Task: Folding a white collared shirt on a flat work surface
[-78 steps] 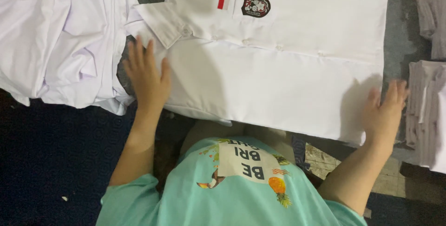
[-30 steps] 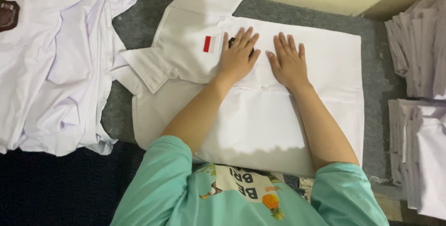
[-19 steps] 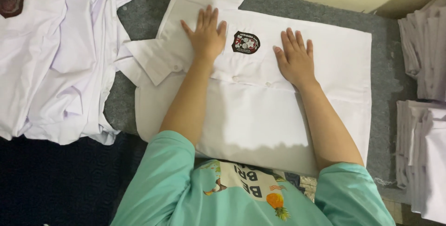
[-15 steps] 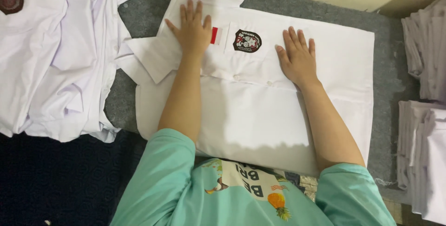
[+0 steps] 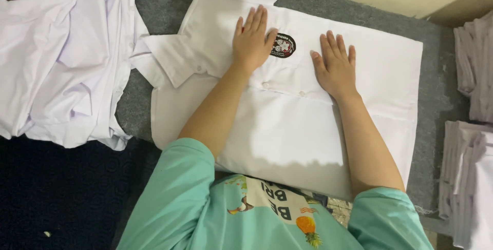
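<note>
Grey carpeted floor (image 5: 154, 3). Left hand (image 5: 252, 42) slid back beside badge (image 5: 283, 45), right hand (image 5: 336, 65) unmoved; both grips open, flat on white shirt (image 5: 287, 127) underneath. Smoothing continues.

Grey mat (image 5: 154, 3) shows a bare lane left of the folded shirt (image 5: 287, 127), hemmed in by the loose shirts (image 5: 67, 60). Right side: narrow strip, then folded stacks (image 5: 470, 178) block.

Hands (image 5: 251, 42) on shirt (image 5: 287, 127), pile (image 5: 67, 55) leftward
</note>
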